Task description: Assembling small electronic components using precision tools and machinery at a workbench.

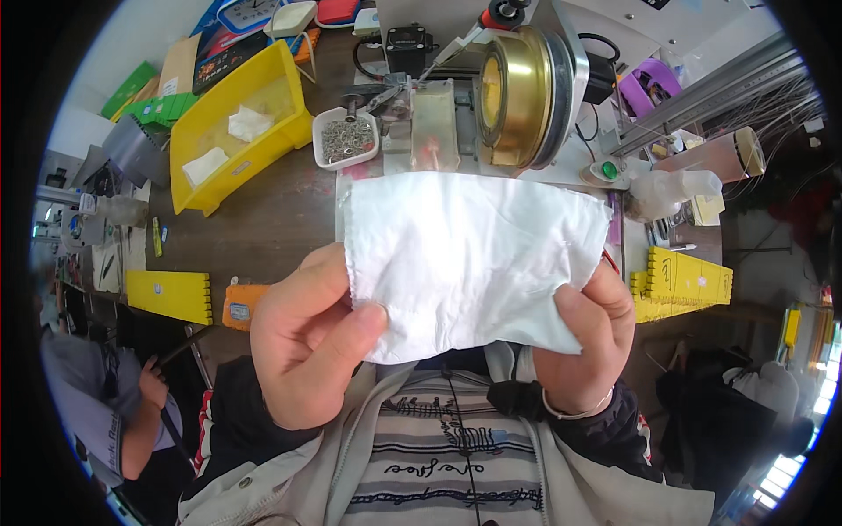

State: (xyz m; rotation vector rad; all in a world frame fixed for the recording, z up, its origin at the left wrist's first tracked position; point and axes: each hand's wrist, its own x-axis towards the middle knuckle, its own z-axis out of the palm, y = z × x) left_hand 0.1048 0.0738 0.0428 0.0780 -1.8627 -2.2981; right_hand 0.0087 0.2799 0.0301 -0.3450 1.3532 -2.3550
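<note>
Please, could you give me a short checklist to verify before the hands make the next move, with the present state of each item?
1. Left hand grips the white, roughly rectangular cloth piece: ok, thumb in front at its lower left.
2. Right hand grips it too: ok, at the right edge.
3. Cloth piece smooth: not ok, creases show across it.
4. White rounded-square dish holding its small metal parts: ok, the parts lie inside.
5. Yellow rectangular plastic bin apart from the hands: ok, it stands beyond the left hand.
6. Brass-coloured round metal wheel at rest: cannot tell from one still picture.
</note>
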